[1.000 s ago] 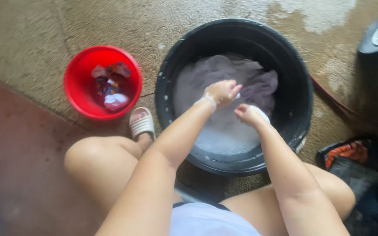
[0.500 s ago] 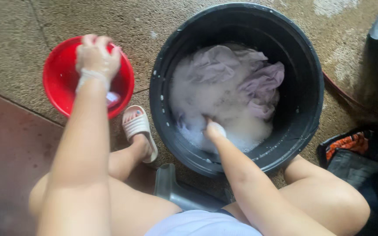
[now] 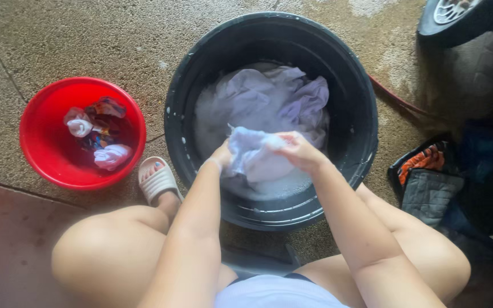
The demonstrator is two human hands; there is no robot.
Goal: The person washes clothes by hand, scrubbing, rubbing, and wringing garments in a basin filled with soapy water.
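A pale lilac, soaked piece of cloth (image 3: 256,155) is now being held bunched up just above the suds near the front wall of the round black plastic tub (image 3: 189,91), where half a second ago only the right hand was dipping into the foam. The left hand (image 3: 222,156), which was then reaching over the small red plastic basin (image 3: 38,145), is now coming back to the tub, so the washing seems to be moving on to a fresh piece. Both hands are gripping the cloth from opposite sides: the left hand's fingers are curling shut into its left edge, and the right hand (image 3: 299,149) is closing over its right end, knuckles up. More lilac laundry (image 3: 269,94) is lying in the soapy water behind. The basin is sitting apart to the left, holding small wrung bundles (image 3: 95,134), beside a cream sandal (image 3: 156,179) on the gritty concrete floor (image 3: 58,45).
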